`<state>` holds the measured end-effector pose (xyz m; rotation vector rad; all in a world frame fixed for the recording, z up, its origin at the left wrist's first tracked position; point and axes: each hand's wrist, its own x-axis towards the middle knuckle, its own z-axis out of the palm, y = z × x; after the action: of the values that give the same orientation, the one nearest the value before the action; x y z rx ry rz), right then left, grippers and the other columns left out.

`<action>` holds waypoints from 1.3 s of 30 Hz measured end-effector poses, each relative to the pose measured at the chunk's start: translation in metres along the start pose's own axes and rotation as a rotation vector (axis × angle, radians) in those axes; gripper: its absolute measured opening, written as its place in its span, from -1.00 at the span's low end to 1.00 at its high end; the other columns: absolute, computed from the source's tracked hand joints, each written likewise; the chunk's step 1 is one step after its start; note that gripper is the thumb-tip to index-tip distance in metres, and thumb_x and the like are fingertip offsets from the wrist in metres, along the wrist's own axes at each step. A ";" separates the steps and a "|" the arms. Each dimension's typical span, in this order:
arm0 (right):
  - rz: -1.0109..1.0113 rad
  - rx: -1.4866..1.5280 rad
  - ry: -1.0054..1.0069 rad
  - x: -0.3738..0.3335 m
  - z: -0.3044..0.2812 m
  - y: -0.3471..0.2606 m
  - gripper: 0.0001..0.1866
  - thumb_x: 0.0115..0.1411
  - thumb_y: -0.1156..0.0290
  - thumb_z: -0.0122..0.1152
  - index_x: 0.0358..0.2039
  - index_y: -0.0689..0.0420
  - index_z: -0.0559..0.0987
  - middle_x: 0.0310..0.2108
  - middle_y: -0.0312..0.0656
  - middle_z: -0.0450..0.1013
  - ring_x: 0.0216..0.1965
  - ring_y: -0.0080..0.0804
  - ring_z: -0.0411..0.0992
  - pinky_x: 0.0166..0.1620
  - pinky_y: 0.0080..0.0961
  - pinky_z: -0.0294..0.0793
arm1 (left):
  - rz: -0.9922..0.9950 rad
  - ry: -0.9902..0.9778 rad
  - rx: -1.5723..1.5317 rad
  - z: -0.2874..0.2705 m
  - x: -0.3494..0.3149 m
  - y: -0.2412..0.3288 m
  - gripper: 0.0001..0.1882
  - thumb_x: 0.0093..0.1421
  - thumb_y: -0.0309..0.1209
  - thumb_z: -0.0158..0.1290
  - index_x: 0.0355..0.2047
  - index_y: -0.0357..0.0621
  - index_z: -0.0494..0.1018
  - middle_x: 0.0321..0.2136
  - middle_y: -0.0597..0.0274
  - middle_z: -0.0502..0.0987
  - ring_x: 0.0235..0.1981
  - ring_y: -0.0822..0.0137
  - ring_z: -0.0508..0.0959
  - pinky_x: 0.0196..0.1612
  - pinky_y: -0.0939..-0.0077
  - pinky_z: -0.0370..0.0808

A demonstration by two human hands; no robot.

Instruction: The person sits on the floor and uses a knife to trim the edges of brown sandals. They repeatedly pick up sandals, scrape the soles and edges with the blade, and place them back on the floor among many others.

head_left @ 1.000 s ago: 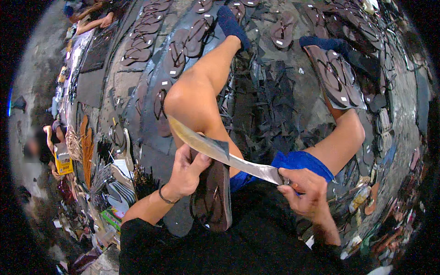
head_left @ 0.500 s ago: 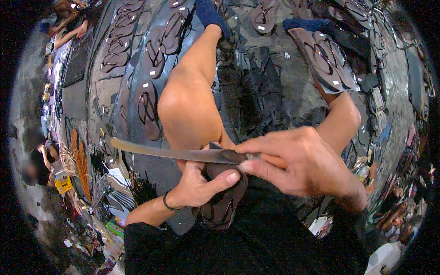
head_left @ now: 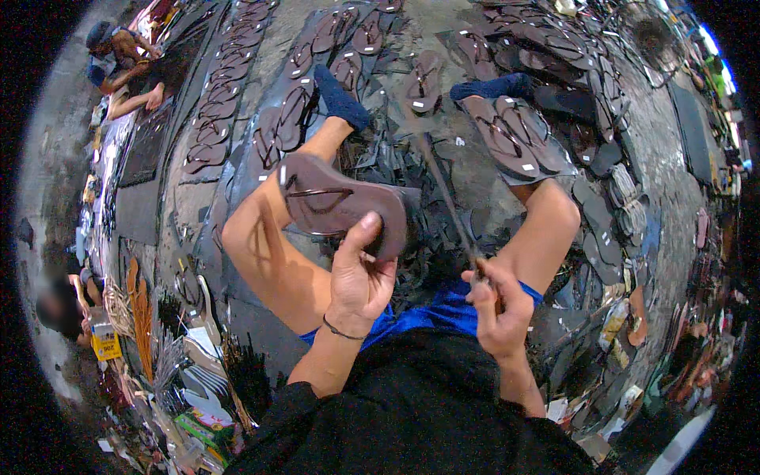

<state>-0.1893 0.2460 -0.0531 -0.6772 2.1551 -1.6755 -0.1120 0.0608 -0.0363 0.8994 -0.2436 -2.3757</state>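
My left hand (head_left: 356, 289) is closed on the heel end of a brown flip-flop (head_left: 340, 207), thumb on its top face. The sandal is held up over my left leg, its dark straps facing me and its toe end pointing to the upper left. To the right, my right hand (head_left: 503, 313) is wrapped round the handle of a long, narrow knife (head_left: 449, 198). Its slightly blurred blade points up and away, apart from the sandal. Below the blade and between my legs lie dark rubber offcuts (head_left: 396, 146).
Rows of finished-looking flip-flops (head_left: 214, 131) cover the floor at the far left and centre. A pair of flip-flops (head_left: 511, 138) lies beside my right foot. Cords, tools and a yellow box (head_left: 105, 342) crowd the left. Another person (head_left: 127, 67) sits at the far left.
The knife has left the sandal's edge and swung right, its blade now pointing away. My hands have moved apart, and the flip-flop is raised and turned face up. The view has shifted.
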 end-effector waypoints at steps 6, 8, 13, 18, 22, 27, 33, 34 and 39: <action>-0.115 -0.203 -0.067 -0.042 0.005 0.014 -0.69 0.07 0.40 0.30 -0.16 0.21 0.57 -0.49 -0.15 0.49 -0.60 -0.43 0.39 -0.49 -0.54 0.42 | 0.102 0.079 -0.124 -0.004 0.000 -0.003 -0.81 0.20 -0.44 0.08 -0.17 -0.17 0.49 -0.20 0.18 0.59 -0.23 0.30 0.62 -0.19 0.44 0.63; -0.160 -0.217 -0.062 -0.046 0.006 0.018 -0.68 0.06 0.41 0.31 -0.16 0.21 0.57 -0.45 -0.12 0.51 -0.57 -0.40 0.44 -0.46 -0.52 0.46 | 0.080 0.069 -0.119 -0.005 -0.004 -0.002 -0.81 0.21 -0.42 0.07 -0.18 -0.17 0.49 -0.21 0.19 0.59 -0.26 0.30 0.62 -0.24 0.46 0.64; -0.197 -0.397 -0.041 -0.032 0.003 0.004 -0.68 0.06 0.39 0.33 -0.16 0.19 0.58 -0.38 -0.09 0.55 -0.53 -0.34 0.49 -0.45 -0.49 0.50 | 0.051 0.133 0.040 -0.027 -0.019 -0.009 -0.79 0.22 -0.38 0.05 -0.15 -0.15 0.47 -0.26 0.25 0.60 -0.32 0.32 0.63 -0.35 0.51 0.66; 0.023 -0.273 -0.313 -0.023 0.005 -0.018 -0.70 0.11 0.29 0.29 -0.18 0.17 0.59 -0.43 -0.10 0.54 -0.56 -0.31 0.50 -0.47 -0.45 0.50 | 0.025 0.081 0.250 -0.088 -0.042 -0.013 -0.70 0.17 -0.53 -0.03 -0.06 -0.21 0.39 -0.13 0.16 0.54 -0.10 0.19 0.54 0.01 0.21 0.49; 0.099 -0.191 -0.425 -0.024 0.025 -0.016 -0.71 0.14 0.26 0.26 -0.20 0.17 0.59 -0.47 -0.06 0.53 -0.55 -0.26 0.52 -0.47 -0.41 0.49 | 0.039 0.096 0.386 -0.108 -0.054 -0.006 -0.65 0.16 -0.53 -0.02 -0.02 -0.19 0.37 -0.15 0.17 0.54 -0.12 0.21 0.54 0.01 0.25 0.48; 0.085 -0.018 -0.399 0.003 0.063 -0.004 -0.71 0.18 0.27 0.21 -0.21 0.23 0.57 -0.44 -0.04 0.54 -0.47 -0.25 0.55 -0.40 -0.38 0.51 | 0.051 0.053 0.476 -0.108 -0.061 0.000 -0.66 0.17 -0.51 0.00 -0.01 -0.23 0.36 -0.15 0.18 0.53 -0.14 0.24 0.54 0.00 0.27 0.48; 0.552 0.382 -0.395 0.051 0.037 0.010 -0.64 0.15 0.13 0.28 -0.25 0.19 0.57 -0.56 -0.40 0.42 -0.60 -0.65 0.34 -0.56 -0.60 0.37 | -0.040 -0.091 0.829 -0.069 -0.010 -0.003 -0.50 0.21 -0.34 0.10 0.09 -0.31 0.27 -0.04 0.14 0.47 -0.04 0.29 0.47 0.00 0.41 0.41; 0.536 0.427 -0.250 0.067 0.024 0.006 -0.66 0.16 0.15 0.27 -0.25 0.18 0.56 -0.57 -0.39 0.42 -0.60 -0.67 0.34 -0.57 -0.60 0.37 | 0.049 -0.188 0.729 -0.066 0.017 -0.011 -0.47 0.24 -0.26 0.06 0.12 -0.30 0.24 -0.01 0.12 0.44 -0.03 0.26 0.46 0.00 0.37 0.42; 0.193 0.868 0.257 0.122 -0.026 -0.013 -0.56 0.29 0.03 0.02 -0.17 0.22 0.41 -0.40 -0.15 0.48 -0.64 -0.58 0.36 -0.59 -0.59 0.37 | -0.414 -0.291 0.613 -0.015 0.156 -0.090 -0.34 0.24 -0.06 0.02 0.15 -0.32 0.16 0.05 0.00 0.36 -0.03 0.19 0.46 -0.03 0.25 0.47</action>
<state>-0.3024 0.1967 -0.0297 -0.0020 1.3168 -2.3846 -0.2373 0.0441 -0.1653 0.9255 -1.0320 -2.8751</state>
